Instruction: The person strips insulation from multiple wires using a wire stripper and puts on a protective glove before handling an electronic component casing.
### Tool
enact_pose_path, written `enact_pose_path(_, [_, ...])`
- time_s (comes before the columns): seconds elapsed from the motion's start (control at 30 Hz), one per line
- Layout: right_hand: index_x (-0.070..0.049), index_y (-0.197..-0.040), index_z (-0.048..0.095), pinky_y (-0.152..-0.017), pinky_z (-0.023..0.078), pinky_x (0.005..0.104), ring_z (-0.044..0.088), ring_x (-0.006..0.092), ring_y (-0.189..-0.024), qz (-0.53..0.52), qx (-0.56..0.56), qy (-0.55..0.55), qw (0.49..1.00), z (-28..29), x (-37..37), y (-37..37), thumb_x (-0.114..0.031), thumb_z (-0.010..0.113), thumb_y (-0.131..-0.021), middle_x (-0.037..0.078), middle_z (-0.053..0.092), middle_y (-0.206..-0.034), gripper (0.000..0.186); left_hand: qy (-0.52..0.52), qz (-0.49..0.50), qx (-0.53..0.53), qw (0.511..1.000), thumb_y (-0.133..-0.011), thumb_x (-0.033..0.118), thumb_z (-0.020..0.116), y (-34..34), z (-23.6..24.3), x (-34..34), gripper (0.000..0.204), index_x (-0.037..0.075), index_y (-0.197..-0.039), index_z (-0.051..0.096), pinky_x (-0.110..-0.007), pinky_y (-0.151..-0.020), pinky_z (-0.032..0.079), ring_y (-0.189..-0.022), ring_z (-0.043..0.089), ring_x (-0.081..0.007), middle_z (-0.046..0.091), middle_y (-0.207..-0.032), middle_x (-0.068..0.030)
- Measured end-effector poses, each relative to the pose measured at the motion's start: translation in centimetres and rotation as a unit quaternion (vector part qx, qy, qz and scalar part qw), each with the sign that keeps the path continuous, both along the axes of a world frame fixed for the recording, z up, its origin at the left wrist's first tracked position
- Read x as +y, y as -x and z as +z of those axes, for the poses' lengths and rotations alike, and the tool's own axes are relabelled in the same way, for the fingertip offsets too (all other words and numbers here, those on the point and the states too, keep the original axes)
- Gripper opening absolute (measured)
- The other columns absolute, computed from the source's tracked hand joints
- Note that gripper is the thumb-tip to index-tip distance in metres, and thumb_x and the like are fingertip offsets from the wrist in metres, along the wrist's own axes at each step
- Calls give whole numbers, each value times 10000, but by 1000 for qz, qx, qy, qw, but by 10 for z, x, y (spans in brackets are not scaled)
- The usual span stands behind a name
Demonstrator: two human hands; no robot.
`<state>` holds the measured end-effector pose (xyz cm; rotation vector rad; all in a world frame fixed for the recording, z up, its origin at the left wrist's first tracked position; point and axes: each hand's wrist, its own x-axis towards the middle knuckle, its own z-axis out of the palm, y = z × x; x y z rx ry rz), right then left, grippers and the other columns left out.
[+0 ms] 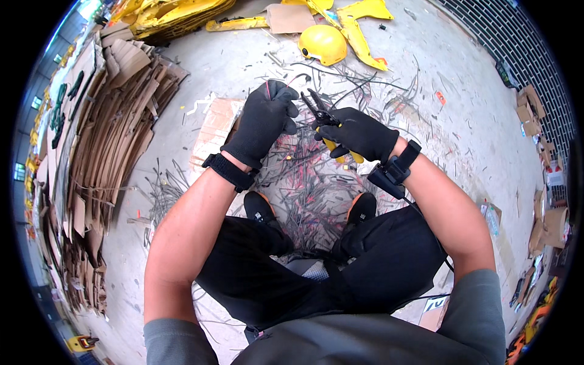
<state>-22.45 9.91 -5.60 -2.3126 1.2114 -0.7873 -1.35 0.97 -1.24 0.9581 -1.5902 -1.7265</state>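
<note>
My left hand (266, 125), in a black glove, is closed with its fingertips pinched. A thin reddish wire (298, 76) shows beyond its knuckles and ends in a small dark tip; most of it is hidden by the glove. Also gloved, my right hand (364, 132) is wrapped round wire strippers (322, 114) with yellow handles. Their dark jaws are parted and point up toward the left fingertips, a small gap away. Black straps circle both wrists, and a small black device (387, 178) sits on the right one.
Cut wire scraps (304, 182) litter the floor between my shoes. A flat cardboard piece (216, 131) lies left of them. Stacked cardboard (115, 128) rises at the left. Ahead are a yellow helmet (322, 45) and yellow panels (359, 39). Boxes (555, 226) line the right wall.
</note>
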Motion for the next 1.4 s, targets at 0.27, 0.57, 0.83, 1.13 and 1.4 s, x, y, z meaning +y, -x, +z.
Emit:
enact_pose_path(0.27, [25,-1068,631,-628,583,323,643,180,-747,-181,-122,-336,916,27,-5,-23,-254,612,-931,104,603,-873,311,37,-28,-23,999,-975,200,557,-5,-4,3,171,45,-931,614,-232,-495,426,-520,516,-86,578,-667,-4])
enact_pose_path(0.57, [25,-1021,636,-613,565,320,618,161,-692,-169,-90,-286,939,24,-6,-20,-240,587,-939,90,606,-813,282,282,-80,-66,954,-956,208,579,-5,-19,-3,188,36,-896,625,-237,-497,406,-568,514,-76,562,-661,7])
enact_pose_path(0.83, [20,-944,635,-624,541,347,626,209,-679,-151,-96,-297,938,34,-4,-19,-261,562,-944,126,618,-799,290,212,-89,-70,971,-966,215,568,-2,-26,1,200,33,-891,607,-246,-493,433,-530,504,-87,552,-638,-3])
enact_pose_path(1.13, [61,-875,614,-595,537,371,632,215,-627,-196,-159,-334,908,38,-1,-23,-266,542,-942,163,604,-718,341,135,-78,-64,986,-969,201,562,0,-22,5,190,31,-896,604,-252,-471,437,-500,520,-105,563,-629,-23])
enact_pose_path(1.4, [71,-881,610,-566,542,360,637,215,-636,-211,-163,-339,902,44,0,-27,-277,546,-946,150,607,-716,360,54,-69,-53,995,-968,191,554,1,-9,12,174,29,-932,609,-249,-473,440,-506,539,-106,576,-644,-30])
